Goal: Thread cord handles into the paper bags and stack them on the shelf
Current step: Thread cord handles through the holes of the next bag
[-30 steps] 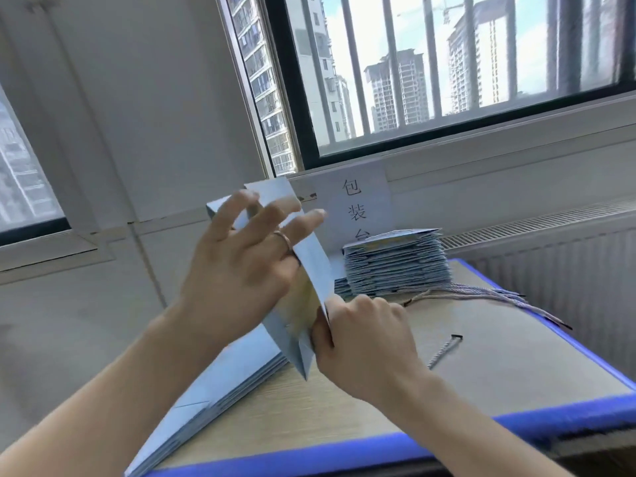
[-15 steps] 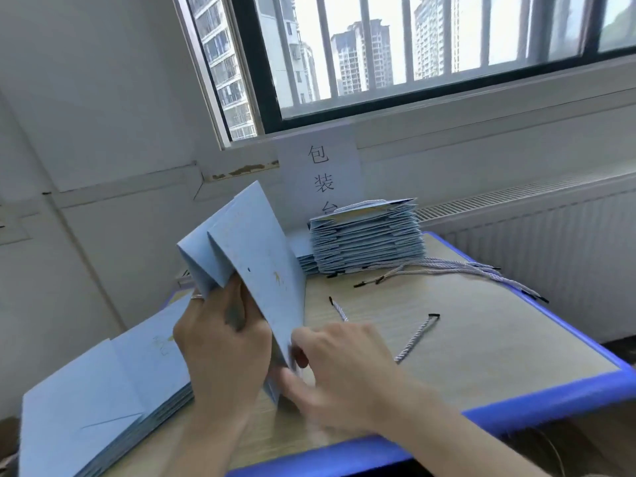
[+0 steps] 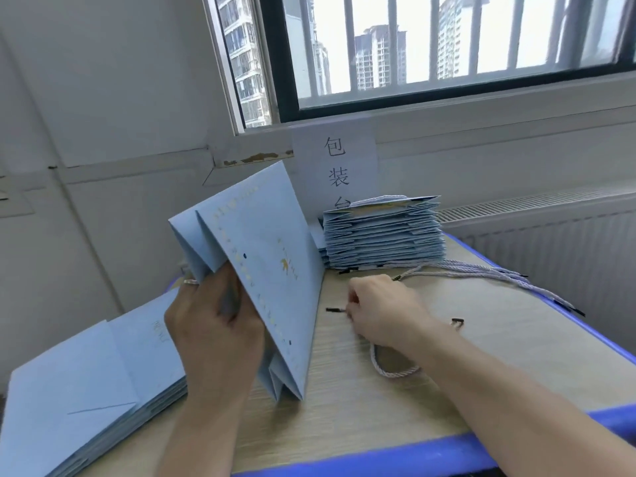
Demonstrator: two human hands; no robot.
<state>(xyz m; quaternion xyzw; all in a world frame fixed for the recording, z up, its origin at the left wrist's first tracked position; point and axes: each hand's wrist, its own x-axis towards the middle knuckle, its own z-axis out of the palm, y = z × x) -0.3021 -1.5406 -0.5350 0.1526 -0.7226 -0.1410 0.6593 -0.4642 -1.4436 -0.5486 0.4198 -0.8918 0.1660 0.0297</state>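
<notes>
Bag [image 3: 261, 263] stood on edge near the middle of the table [image 3: 499, 356], tilted a little to the right, probably to turn its printed front and the two small dark holes [image 3: 245, 255] toward the working side. Gripped from the left by left hand [image 3: 213, 325], fingers curled round the near edge of the side fold, steadying the paper. Right hand [image 3: 382, 311] down on the table just right of the bag, fingers curled, pinching cord [image 3: 392, 371] close behind its black tip [image 3: 334, 309]. Tip pointing left at the printed front, near the lower hole but apart from it, not yet through. Rest of the cord looping out toward the near side under the wrist. Bundle of loose cords [image 3: 481, 273] lying far right, within reach for later bags. Stack of flat bags [image 3: 86, 401] waiting at near left; neat pile of folded bags [image 3: 382, 235] at the far side by the wall, seemingly finished, with a handle showing on top
</notes>
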